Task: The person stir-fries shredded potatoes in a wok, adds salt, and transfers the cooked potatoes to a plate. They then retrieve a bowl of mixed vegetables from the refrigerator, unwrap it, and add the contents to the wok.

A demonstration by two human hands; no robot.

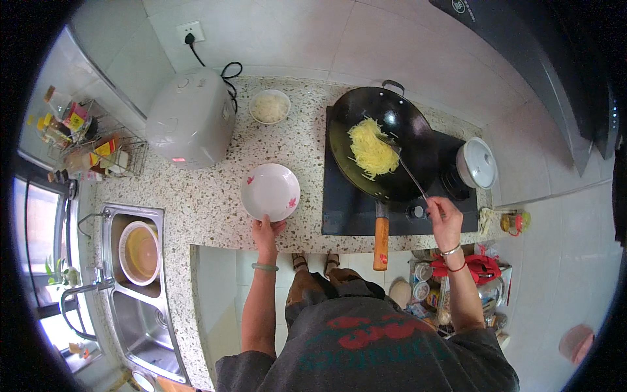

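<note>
My right hand [446, 220] grips the upper end of a long-handled metal spatula [412, 175]. Its blade rests at the edge of a heap of yellow shredded food, possibly potato [373, 152], inside a black wok [409, 137]. The wok sits on the dark cooktop [343, 210], its wooden handle [381, 245] pointing toward me. On the speckled counter to the left of the cooktop is a white plate [270, 191] with pink floral marks and no food on it. The thumb of my left hand [267, 232] lies over the plate's near rim, with the fingers at its edge.
A small bowl of white food [270, 107] stands behind the plate, beside a rice cooker [191, 117]. A lidded white pot [476, 163] occupies the cooktop's right side. At left are a wire rack of bottles [93, 142] and a double sink [161, 289] holding a basin [139, 253]. A range hood [529, 63] overhangs the right.
</note>
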